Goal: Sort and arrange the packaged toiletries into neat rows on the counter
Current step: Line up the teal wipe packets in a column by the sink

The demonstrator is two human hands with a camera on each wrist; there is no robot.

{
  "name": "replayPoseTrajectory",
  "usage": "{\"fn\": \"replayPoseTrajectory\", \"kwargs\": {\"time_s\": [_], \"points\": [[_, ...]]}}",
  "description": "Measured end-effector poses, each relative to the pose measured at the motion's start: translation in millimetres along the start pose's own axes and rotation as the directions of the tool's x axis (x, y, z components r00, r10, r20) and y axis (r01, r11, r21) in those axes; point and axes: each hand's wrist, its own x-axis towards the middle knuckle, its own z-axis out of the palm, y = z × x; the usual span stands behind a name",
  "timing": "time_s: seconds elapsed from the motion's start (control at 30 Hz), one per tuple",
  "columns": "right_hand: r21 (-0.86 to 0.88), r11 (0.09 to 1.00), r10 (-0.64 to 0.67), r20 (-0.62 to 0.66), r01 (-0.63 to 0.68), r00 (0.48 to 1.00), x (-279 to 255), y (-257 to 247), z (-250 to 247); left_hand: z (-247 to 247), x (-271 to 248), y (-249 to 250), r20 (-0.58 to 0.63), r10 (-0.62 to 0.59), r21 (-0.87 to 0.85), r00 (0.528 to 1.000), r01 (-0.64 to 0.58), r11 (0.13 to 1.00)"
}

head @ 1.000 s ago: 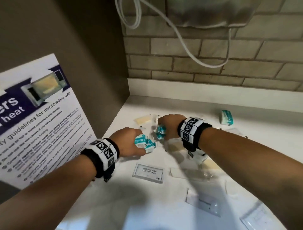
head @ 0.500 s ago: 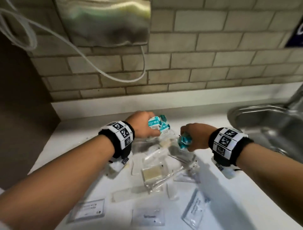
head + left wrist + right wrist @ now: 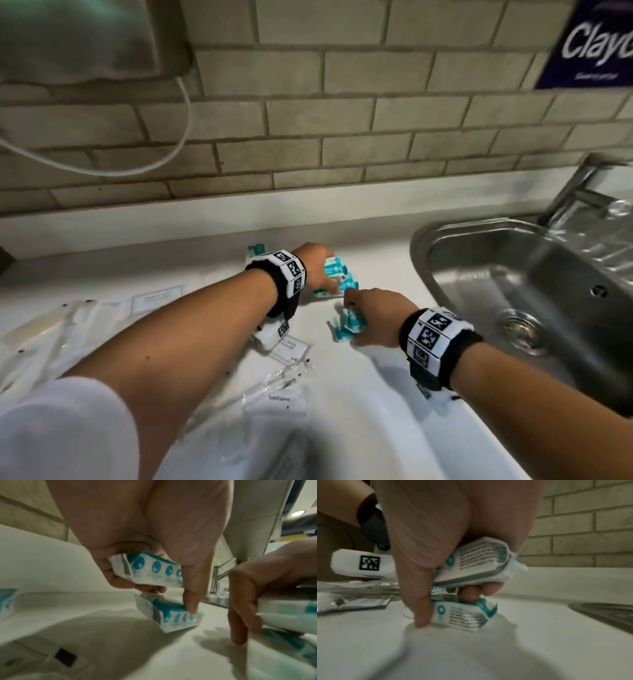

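My left hand point(image 3: 317, 265) holds a white-and-teal packet point(image 3: 150, 570) in its curled fingers, and its thumb touches a second teal packet point(image 3: 171, 616) lying on the white counter point(image 3: 370, 411). My right hand point(image 3: 370, 313) grips a teal packet point(image 3: 481, 562) against the palm, while its thumb and fingertips touch another one point(image 3: 462, 614) on the counter. The two hands are close together, just left of the sink. One more teal packet point(image 3: 256, 249) lies behind my left wrist near the wall.
A steel sink point(image 3: 513, 274) with a tap point(image 3: 589, 192) sits to the right. Clear sachets and labelled flat packets point(image 3: 289, 346) lie scattered on the counter to the left and front. A brick wall point(image 3: 342, 137) backs the counter; a cable point(image 3: 137, 164) hangs at the left.
Both hands have carried their teal packets to the right, toward the sink, and lowered them to the counter. The view has swung right, so the sink now fills the right side.
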Motion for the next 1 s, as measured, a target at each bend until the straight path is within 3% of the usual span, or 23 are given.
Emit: {"fn": "replayPoseTrajectory", "kwargs": {"time_s": [0.27, 0.37, 0.5, 0.6, 0.7, 0.87, 1.0], "points": [[0.041, 0.978, -0.198, -0.11, 0.203, 0.974, 29.6, 17.9, 4.1, 1.0, 20.7, -1.9, 0.092, -0.058, -0.085, 0.994, 0.066, 0.994], [0.144, 0.971, -0.175, -0.125, 0.192, 0.977, 36.8, 26.3, 0.7, -1.8, 22.7, -8.9, 0.122, -0.061, -0.101, 0.991, 0.074, 0.992], [0.386, 0.906, -0.123, -0.156, 0.175, 0.98, 31.8, 38.4, -3.1, -7.3, 23.8, -14.6, 0.03, -0.157, -0.202, 0.987, 0.16, 0.966], [0.374, 0.915, -0.121, -0.1, 0.15, 0.988, 18.1, 46.4, -12.8, -10.5, 25.5, -17.7, 0.011, -0.21, -0.239, 0.978, 0.207, 0.949], [0.314, 0.938, -0.132, -0.061, 0.144, 0.989, 4.0, 48.6, -15.9, -12.9, 26.1, -16.7, -0.013, -0.165, -0.177, 0.986, 0.161, 0.971], [0.362, 0.916, -0.169, -0.048, 0.175, 0.984, -4.6, 43.4, -6.5, -13.1, 28.7, -11.7, -0.092, -0.058, -0.198, 0.994, 0.039, 0.979], [0.337, 0.927, -0.175, -0.004, 0.166, 0.985, -6.6, 40.0, 1.1, -10.5, 30.8, -14.3, -0.067, -0.038, -0.22, 0.997, 0.022, 0.975]]}}
